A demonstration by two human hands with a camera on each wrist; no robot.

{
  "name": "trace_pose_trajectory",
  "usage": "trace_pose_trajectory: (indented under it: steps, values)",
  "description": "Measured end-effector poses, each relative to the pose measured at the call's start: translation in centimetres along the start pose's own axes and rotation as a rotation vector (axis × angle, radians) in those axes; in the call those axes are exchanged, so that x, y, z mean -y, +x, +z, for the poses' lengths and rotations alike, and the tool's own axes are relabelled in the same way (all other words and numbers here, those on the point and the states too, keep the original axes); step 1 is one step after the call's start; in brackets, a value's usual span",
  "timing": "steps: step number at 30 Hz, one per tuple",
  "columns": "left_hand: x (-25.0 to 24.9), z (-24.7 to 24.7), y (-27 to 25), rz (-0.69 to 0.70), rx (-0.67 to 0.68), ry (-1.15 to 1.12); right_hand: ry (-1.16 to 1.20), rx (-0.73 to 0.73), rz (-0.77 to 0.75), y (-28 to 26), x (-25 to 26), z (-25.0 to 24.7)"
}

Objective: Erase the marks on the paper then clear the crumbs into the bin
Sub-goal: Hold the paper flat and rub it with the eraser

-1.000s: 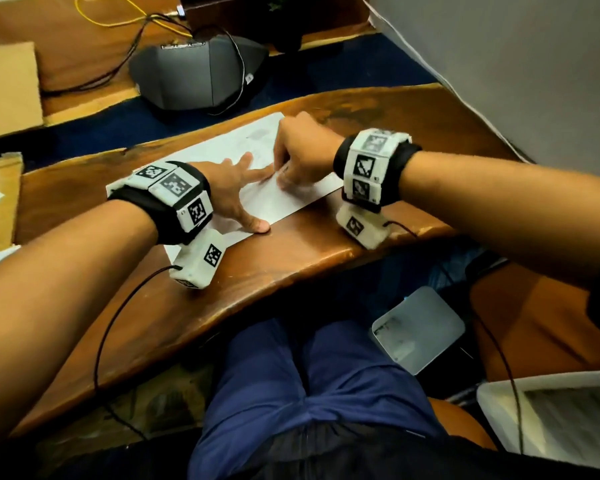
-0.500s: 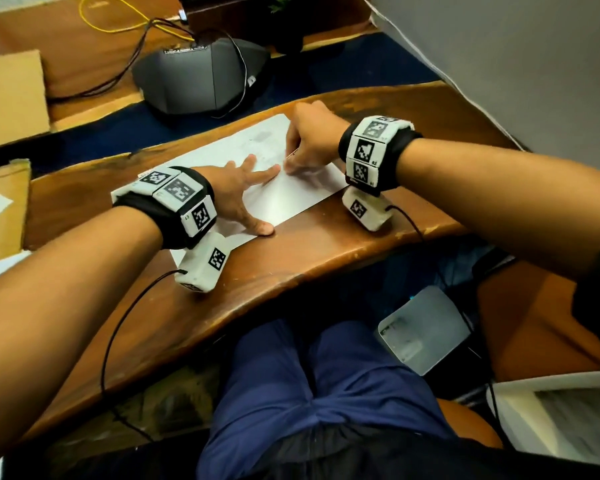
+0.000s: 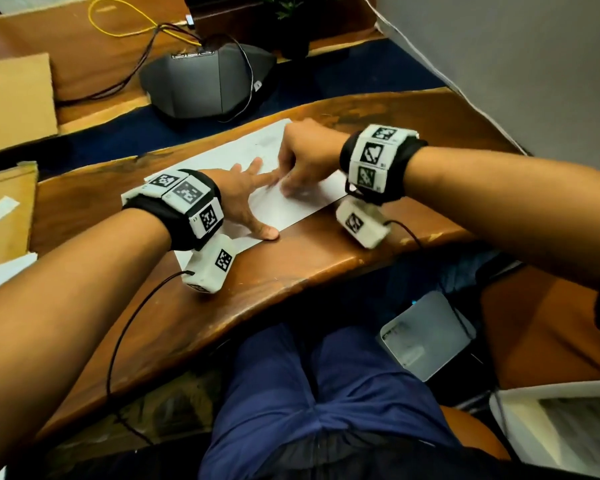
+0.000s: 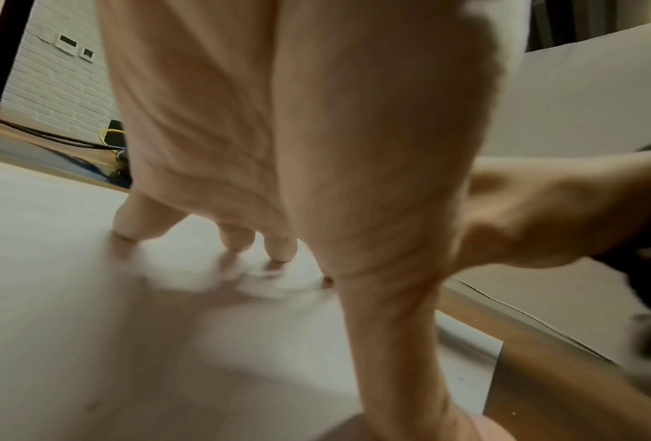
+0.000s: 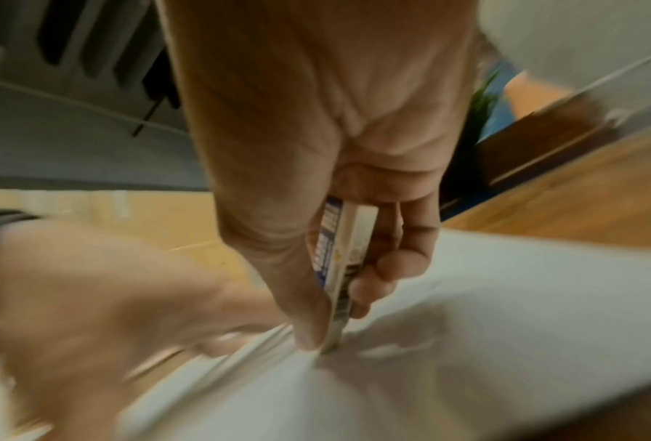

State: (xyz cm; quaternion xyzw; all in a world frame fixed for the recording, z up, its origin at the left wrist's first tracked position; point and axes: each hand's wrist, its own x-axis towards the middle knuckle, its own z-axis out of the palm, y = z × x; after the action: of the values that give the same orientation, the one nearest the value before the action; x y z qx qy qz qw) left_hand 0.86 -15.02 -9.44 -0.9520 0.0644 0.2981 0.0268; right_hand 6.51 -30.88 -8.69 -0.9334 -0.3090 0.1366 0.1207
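A white sheet of paper [image 3: 243, 154] lies on the wooden desk [image 3: 291, 265]. My left hand [image 3: 246, 199] lies flat on the paper with fingers spread, pressing it down. My right hand [image 3: 302, 161] pinches an eraser in a blue and white sleeve [image 5: 339, 268] between thumb and fingers, its tip pressed onto the paper [image 5: 505, 313] just beyond my left index finger. In the right wrist view the picture is smeared by motion. Faint marks show on the far part of the sheet [image 3: 267, 142]. In the left wrist view my left fingertips [image 4: 127, 229] touch the paper [image 4: 52, 253].
A dark grey device [image 3: 205, 84] with cables sits beyond the desk. Cardboard boxes [image 3: 14, 98] stand at the left. A pale square container [image 3: 426, 334] is on the floor under the desk's right side. A white bin corner [image 3: 561, 424] shows at the bottom right.
My right hand with the eraser moved away up the paper half a second ago and has come back toward my left index finger. The left hand has stayed pressed on the sheet.
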Motion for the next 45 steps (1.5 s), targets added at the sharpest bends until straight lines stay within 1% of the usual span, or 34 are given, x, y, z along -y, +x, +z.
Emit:
trace_pose_trajectory:
  steps: [2, 3, 4, 6, 7, 8, 10, 11, 12, 13, 15, 16, 17, 20, 25, 27, 29, 35, 39, 41, 45]
  values:
    - [0.0, 0.1, 0.2, 0.006, -0.004, -0.005, 0.041, -0.100, 0.094, 0.7, -1.2, -0.7]
    - [0.2, 0.1, 0.2, 0.003, -0.006, -0.007, 0.041, -0.123, 0.090, 0.9, -1.2, -0.4]
    - [0.2, 0.1, 0.1, 0.001, -0.008, -0.007, 0.020, -0.112, 0.056, 0.8, -0.7, 0.0]
    - [0.3, 0.1, 0.1, 0.006, -0.015, -0.007, -0.016, -0.008, -0.059, -0.1, 0.7, 1.1]
    - [0.4, 0.1, 0.2, 0.010, -0.018, -0.008, -0.011, 0.039, -0.073, -0.3, 1.0, 1.1]
    - [0.4, 0.0, 0.3, 0.015, -0.020, -0.011, -0.013, 0.046, -0.043, -0.1, 0.7, 0.6]
    - [0.4, 0.2, 0.6, 0.022, -0.024, -0.011, 0.016, -0.037, 0.066, 0.7, -0.6, -0.7]
    - [0.5, 0.3, 0.7, 0.020, -0.027, -0.014, 0.020, -0.088, 0.092, 1.1, -1.1, -0.9]
    - [0.5, 0.4, 0.7, 0.019, -0.029, -0.019, 0.014, -0.105, 0.087, 1.2, -1.1, -0.7]
    - [0.7, 0.4, 0.7, 0.019, -0.029, -0.028, -0.002, -0.085, 0.049, 1.1, -0.6, -0.2]
    - [0.8, 0.3, 0.7, 0.030, -0.027, -0.045, -0.020, 0.030, -0.060, 0.3, 0.6, 0.7]
    - [0.8, 0.3, 0.7, 0.035, -0.029, -0.046, -0.005, 0.078, -0.072, 0.1, 0.7, 0.8]
    - [0.8, 0.3, 0.6, 0.037, -0.031, -0.044, 0.009, 0.077, -0.050, 0.3, 0.4, 0.5]
    - [0.7, 0.6, 0.5, 0.049, -0.042, -0.039, 0.054, -0.075, 0.082, 1.6, -1.5, -0.7]
    - [2.1, 0.6, 0.1, 0.150, -0.030, -0.103, 0.077, -0.129, 0.083, 1.5, -2.3, -0.8]
    - [2.6, 0.1, -0.2, 0.184, -0.016, -0.102, 0.059, -0.109, 0.119, 1.0, -2.8, -0.9]
    - [3.1, -0.3, -0.6, 0.182, -0.023, -0.096, 0.045, -0.061, 0.117, 0.3, -3.0, -0.9]
    - [3.1, -0.2, -0.9, 0.077, -0.129, -0.085, 0.050, 0.049, 0.037, -2.4, -2.0, 0.1]
    - [2.2, 0.8, -0.1, 0.050, -0.096, -0.104, -0.007, 0.120, -0.026, -3.1, -1.0, 0.0]
    - [2.1, 0.9, 0.2, 0.044, -0.082, -0.100, -0.001, 0.091, -0.039, -2.6, -0.7, -0.3]
    - [2.2, 0.8, -0.1, 0.042, -0.055, -0.094, 0.029, -0.093, -0.013, -0.8, -0.1, -0.3]
